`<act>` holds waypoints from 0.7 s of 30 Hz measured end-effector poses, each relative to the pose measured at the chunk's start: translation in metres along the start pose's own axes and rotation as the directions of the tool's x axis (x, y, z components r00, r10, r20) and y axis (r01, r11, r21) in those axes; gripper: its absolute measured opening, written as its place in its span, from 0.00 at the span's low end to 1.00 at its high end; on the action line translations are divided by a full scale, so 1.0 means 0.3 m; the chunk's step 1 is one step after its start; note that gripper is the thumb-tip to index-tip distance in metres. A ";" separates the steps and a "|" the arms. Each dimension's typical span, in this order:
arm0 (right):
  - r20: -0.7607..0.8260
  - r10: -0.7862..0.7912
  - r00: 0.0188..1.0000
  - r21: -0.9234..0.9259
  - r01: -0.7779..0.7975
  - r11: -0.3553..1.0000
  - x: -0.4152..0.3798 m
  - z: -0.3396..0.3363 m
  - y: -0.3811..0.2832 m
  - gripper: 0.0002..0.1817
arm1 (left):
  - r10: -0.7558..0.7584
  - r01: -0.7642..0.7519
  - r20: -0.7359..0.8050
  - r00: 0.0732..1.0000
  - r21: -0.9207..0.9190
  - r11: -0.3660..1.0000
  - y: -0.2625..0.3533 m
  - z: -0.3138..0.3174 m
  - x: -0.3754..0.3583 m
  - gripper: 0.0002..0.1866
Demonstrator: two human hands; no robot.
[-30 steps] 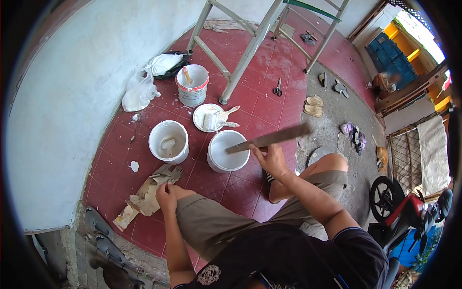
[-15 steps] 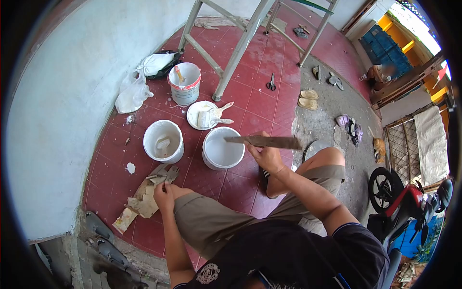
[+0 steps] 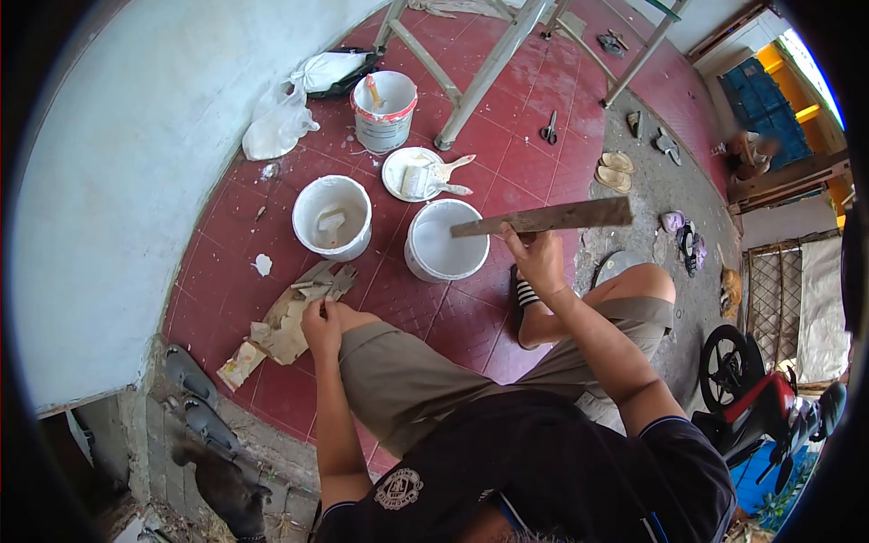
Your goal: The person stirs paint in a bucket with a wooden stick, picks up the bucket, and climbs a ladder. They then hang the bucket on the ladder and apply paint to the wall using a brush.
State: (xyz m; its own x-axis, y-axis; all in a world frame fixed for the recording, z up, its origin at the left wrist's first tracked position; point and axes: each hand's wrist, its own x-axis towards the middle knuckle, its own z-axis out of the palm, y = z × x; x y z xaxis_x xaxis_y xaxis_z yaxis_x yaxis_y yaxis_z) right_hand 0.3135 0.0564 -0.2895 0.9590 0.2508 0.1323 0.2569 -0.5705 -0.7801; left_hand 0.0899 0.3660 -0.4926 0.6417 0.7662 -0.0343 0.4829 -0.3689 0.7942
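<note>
My right hand (image 3: pixel 537 263) is closed around a flat wooden stick (image 3: pixel 561 218), its narrow end over the open white bucket (image 3: pixel 415 262) of whitish liquid in front of me. My left hand (image 3: pixel 321 328) hangs beside my knee with its fingers curled together, over torn brown cardboard (image 3: pixel 281 333) on the floor. I cannot tell whether anything is between those fingers. To the left stands a second white bucket (image 3: pixel 362 240) with a pale block-like item inside. A white lid (image 3: pixel 395 172) behind the buckets carries white-coated brushes (image 3: pixel 444 172).
A paint pail (image 3: pixel 385 136) with a brush inside stands near the ladder (image 3: pixel 489 72). Plastic bags (image 3: pixel 276 122) lie by the wall. Scissors (image 3: pixel 549 128) and slippers (image 3: pixel 615 172) are farther right. A motorcycle (image 3: pixel 760 389), a seated person (image 3: pixel 749 154) and a dog (image 3: pixel 226 489) are around me.
The stick has risen and tilted, with more of its length showing, and my right hand has moved up with it. The view has shifted, bringing the dog into sight at lower left.
</note>
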 end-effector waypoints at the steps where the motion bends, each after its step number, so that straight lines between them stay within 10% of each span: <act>1: -0.003 -0.003 1.000 0.047 0.004 0.999 0.003 0.004 0.019 0.12 | 0.020 -0.020 -0.016 1.000 0.007 1.000 0.001 0.001 -0.003 0.15; 21: -0.064 0.190 0.980 0.490 -0.135 0.861 0.085 -0.234 0.057 0.13 | 0.000 0.001 0.041 0.999 -0.013 1.000 0.037 0.024 0.011 0.14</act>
State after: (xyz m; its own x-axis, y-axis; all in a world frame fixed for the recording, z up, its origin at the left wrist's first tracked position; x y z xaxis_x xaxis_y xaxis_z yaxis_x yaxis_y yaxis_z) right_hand 0.3507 -0.0016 -0.2565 0.9960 0.0870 0.0206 0.0329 -0.1420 -0.9893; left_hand 0.1016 0.3607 -0.4882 0.6655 0.7440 -0.0597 0.4760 -0.3614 0.8017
